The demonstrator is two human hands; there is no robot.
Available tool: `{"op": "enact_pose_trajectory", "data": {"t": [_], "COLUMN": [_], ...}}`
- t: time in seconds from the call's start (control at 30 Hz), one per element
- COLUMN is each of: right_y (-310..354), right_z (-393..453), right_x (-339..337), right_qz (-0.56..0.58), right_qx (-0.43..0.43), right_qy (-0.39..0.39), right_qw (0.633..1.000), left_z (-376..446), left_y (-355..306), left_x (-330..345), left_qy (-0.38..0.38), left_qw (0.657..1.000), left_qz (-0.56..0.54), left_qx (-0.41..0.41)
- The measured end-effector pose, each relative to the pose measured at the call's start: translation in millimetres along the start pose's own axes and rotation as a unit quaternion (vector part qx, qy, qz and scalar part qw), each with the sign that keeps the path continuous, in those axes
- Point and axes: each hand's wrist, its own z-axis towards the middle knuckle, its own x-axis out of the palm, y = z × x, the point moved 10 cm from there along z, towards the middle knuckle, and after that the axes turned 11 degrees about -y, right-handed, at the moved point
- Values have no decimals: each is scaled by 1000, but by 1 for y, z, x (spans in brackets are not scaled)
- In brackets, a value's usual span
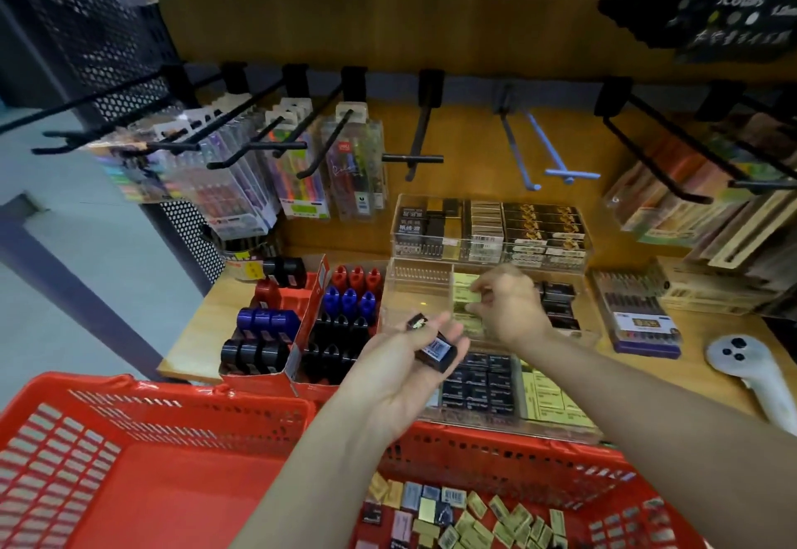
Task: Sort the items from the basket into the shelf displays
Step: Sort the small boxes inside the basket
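While the left hand [405, 358] cups 2 black erasers [433, 343] over the red basket [181, 427], fingers loosely curled, the right hand [506, 311] pinches a pale eraser [468, 295] inside the clear tray [414, 289]. More erasers [470, 514] lie in the basket.

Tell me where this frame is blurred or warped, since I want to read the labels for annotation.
Head view: wide-angle lens bends the black hooks and stretches the red basket at the edges; hanging packs at the top corners are smeared; the right hand is motion-blurred over the clear tray; the left hand and its black box are sharper, barcode visible but unreadable.
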Motion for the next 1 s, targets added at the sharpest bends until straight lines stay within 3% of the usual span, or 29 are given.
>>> {"op": "enact_pose_trajectory", "data": {"t": [0.13, 0.2, 0.27, 0.33, 0.47, 0.57, 0.67, 0.77, 0.9, 1.0], "right_y": [18, 24, 29, 32, 19, 6, -6, -12, -13, -18], "right_z": [-19, -37, -61, -78, -93, -103, -104, -101, -98, -91], "right_x": [-39, -50, -56, -68, -90, -96, -108, -120, -125, -134], "right_qz": [80, 176, 297, 354, 406, 444, 490, 522, 485, 331], "right_qx": [-43, -13, 47, 77, 129, 176, 220, 214, 151, 62], "right_qy": [-43, 31, 119, 140, 93, 101, 80, 70, 74, 13], "right_qw": [995, 984, 946, 922, 900, 873, 840, 823, 858, 942], "left_z": [-5, -8, -12, -18, -33, -46, -52, -50, -44, -34], "left_y": [3, 5, 8, 11, 13, 16, 16, 11, 6, 8], "left_x": [2, 4, 8, 15, 34, 49, 58, 61, 62, 60], "left_qy": [0, 10, 24, 40, 68, 100, 113, 100, 94, 85], "left_qw": [1000, 999, 998, 989, 950, 905, 866, 855, 867, 875], "left_qz": [11, 32, 62, 128, 262, 346, 412, 429, 415, 414], "left_qx": [0, 9, 22, 53, 159, 226, 259, 273, 258, 237]}}
